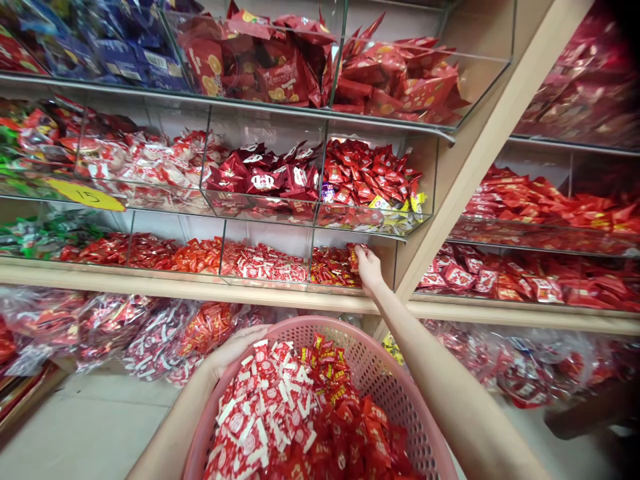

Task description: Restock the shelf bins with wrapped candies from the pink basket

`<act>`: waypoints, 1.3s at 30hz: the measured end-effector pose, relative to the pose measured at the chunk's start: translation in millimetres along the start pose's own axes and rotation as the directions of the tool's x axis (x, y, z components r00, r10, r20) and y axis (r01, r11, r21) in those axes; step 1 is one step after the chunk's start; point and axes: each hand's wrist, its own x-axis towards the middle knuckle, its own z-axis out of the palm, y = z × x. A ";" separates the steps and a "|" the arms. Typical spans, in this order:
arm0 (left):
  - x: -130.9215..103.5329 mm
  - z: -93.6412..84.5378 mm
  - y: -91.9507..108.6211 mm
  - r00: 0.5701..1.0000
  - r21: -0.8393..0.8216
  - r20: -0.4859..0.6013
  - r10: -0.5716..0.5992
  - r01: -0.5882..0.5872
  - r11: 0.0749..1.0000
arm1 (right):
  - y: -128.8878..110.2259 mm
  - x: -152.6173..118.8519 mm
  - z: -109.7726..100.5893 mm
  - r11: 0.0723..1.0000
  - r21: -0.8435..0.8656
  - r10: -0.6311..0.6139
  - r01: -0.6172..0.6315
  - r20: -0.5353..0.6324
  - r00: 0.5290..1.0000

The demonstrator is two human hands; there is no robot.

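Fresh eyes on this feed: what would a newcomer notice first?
Probably the pink basket at bottom centre, heaped with white-and-red packets and red packets, the left hand at its edge. Next, the right hand at small red sweets in the lowest row, beside the slanted wooden post. The yellow tag reading 15 stands out at left.

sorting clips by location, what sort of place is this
Probably a shop selling sweets: clear bins hold small wrapped packets, a yellow tag reads 15, and a pink basket holds more such packets.

basket [395,400]: pink, perforated pattern | candies [270,403]: red-white | yellow-lettered sweets [331,377]: red | tag [87,195]: yellow
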 end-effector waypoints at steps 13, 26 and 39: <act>-0.3 1.8 -2.2 1.000 -0.026 0.010 0.003 -0.003 1.000 | 28.1 -141.8 -1.0 0.496 0.224 0.528 -0.839 0.690 0.496; -1.1 -1.4 -2.2 1.000 -0.011 0.018 0.012 -0.012 1.000 | 60.2 -153.5 21.6 0.961 -0.235 0.269 -0.147 0.655 0.706; -3.5 1.2 0.1 0.999 -0.001 0.034 0.021 -0.021 1.000 | 57.0 -150.1 28.2 0.937 -0.317 0.067 0.150 0.583 0.810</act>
